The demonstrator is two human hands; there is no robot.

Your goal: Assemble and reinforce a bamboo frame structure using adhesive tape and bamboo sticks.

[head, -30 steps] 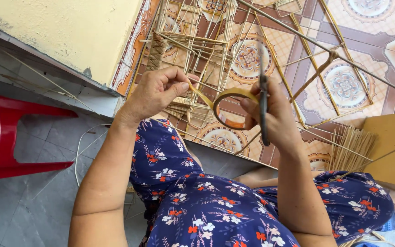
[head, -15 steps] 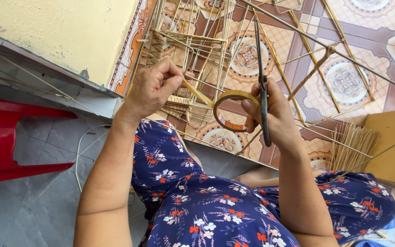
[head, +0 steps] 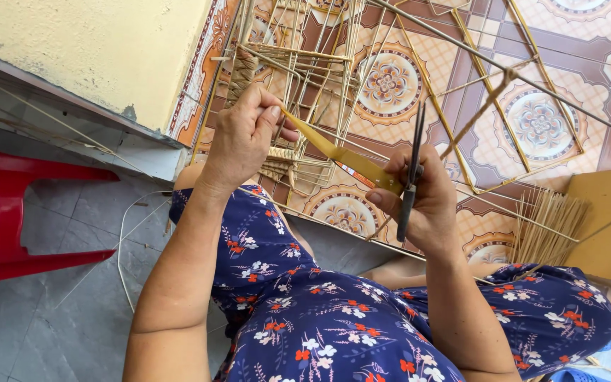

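Observation:
My left hand (head: 243, 138) pinches the free end of a yellowish-brown tape strip (head: 334, 152) between thumb and fingers. The strip runs taut down to the right, to a tape roll (head: 380, 182) gripped edge-on in my right hand (head: 429, 209). That hand also holds a thin dark pair of scissors (head: 411, 170), pointing up past the fingers. Both hands hover over my lap in a blue floral dress (head: 334, 318). Just beyond them a frame of thin bamboo sticks (head: 305, 67) lies on the patterned tiles.
A red plastic stool (head: 8, 212) stands at the left on grey floor. A yellow wall (head: 72, 42) rises at the upper left. A bundle of short sticks (head: 546, 226) and a tan board (head: 609, 226) lie at the right. A thin cord (head: 123, 240) curls by my left knee.
My left hand has pulled the tape end up and left, away from the roll, so a long strip now stretches between the hands. The roll has turned edge-on.

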